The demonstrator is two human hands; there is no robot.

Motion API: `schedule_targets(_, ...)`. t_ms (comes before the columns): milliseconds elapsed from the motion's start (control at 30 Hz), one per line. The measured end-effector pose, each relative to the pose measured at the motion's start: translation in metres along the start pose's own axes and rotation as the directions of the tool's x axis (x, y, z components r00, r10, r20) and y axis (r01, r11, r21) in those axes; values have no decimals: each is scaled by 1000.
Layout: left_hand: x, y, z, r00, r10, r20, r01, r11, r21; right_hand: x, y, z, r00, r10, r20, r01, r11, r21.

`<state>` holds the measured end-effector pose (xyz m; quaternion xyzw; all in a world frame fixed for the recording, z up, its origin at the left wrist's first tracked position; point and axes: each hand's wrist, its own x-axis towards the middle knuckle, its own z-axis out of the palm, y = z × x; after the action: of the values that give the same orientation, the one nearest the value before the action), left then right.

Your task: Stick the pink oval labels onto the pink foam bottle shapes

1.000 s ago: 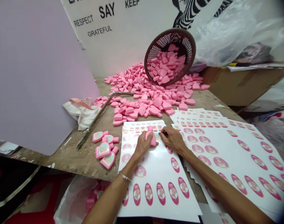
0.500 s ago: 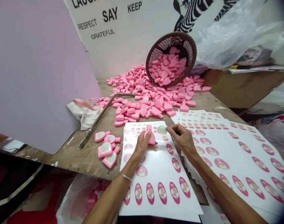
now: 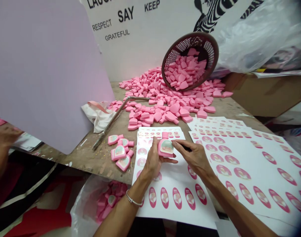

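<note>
1. Pink foam bottle [image 3: 165, 144] is held just above a sheet of printed labels [image 3: 175, 177] on a scarred wooden workbench [image 3: 103, 168].
2. Beyond it, a tipped plastic basket [image 3: 216, 56] spills a heap of bare foam shapes [image 3: 150, 89] across the bench.
3. Labelled foam pieces [image 3: 121, 153] lie just left of the sheet (a co-worker's hand [image 3: 2, 136] shows at the far left).
4. The left hand [image 3: 154, 161] is closed around the bottle, its thumb along the near edge.
5. The right hand [image 3: 195, 158] reaches across, its fingertips [image 3: 174, 143] at the bottle's top; I cannot tell whether they grip anything.
6. The step in hand looks like seating the bottle's printed label [image 3: 167, 148]; the next move seems to call for smoothing its edges flat.
</note>
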<state>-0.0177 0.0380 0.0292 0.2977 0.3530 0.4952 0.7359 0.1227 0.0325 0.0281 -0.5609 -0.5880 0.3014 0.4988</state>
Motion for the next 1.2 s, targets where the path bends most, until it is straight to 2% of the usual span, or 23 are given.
schedule_targets(267,-2,1,-3,1000,14,27,-14,1000,3,-2,-5,2,998,-59,7,60,997,-56)
schedule_targets(433,-2,0,-6,1000,11,29,-11,1000,4,-4,-2,6,990,-139,-3,138,987,-88)
schedule_targets(533,-3,1,-9,995,52,84,-56,998,38,-3,1,5,971,-239,-9,230,943,-241)
schedule_targets(600,-4,0,-10,988,90,123,-100,991,85,0,2,4,953,-303,-18,267,867,-421)
schedule_targets(667,-7,0,-10,985,104,140,-122,985,120,1,4,3,945,-319,-72,225,795,-564)
schedule_targets(700,-9,0,-9,985,100,142,-118,985,128,2,5,3,946,-308,-102,196,792,-578)
schedule_targets(767,-15,0,-6,986,55,160,-79,985,153,3,9,6,964,-247,-94,174,860,-480)
schedule_targets(867,-24,5,-8,988,-44,146,3,962,275,16,23,5,989,-124,76,141,952,-273)
schedule_targets(900,-27,9,-13,995,-38,93,3,936,352,26,31,2,992,-77,105,103,955,-279)
schedule_targets(967,-30,21,-32,990,110,-87,-44,830,556,55,49,-12,998,39,54,-12,906,-424)
schedule_targets(1000,-29,28,-46,952,250,-174,-69,735,675,73,59,-21,995,94,-16,-88,845,-528)
schedule_targets(1033,-28,37,-61,884,398,-245,-63,622,781,91,68,-30,984,146,-106,-180,756,-630)
schedule_targets(1067,-26,46,-76,827,495,-267,-15,495,869,110,77,-38,972,166,-164,-233,710,-665)
schedule_targets(1100,-23,56,-91,788,541,-295,73,394,916,128,84,-43,962,179,-208,-274,673,-688)
schedule_targets(1167,-17,72,-116,771,550,-321,231,229,946,157,95,-48,949,200,-246,-316,642,-699)
schedule_targets(1200,-14,78,-126,743,597,-303,280,134,951,168,97,-48,944,212,-253,-329,633,-701)
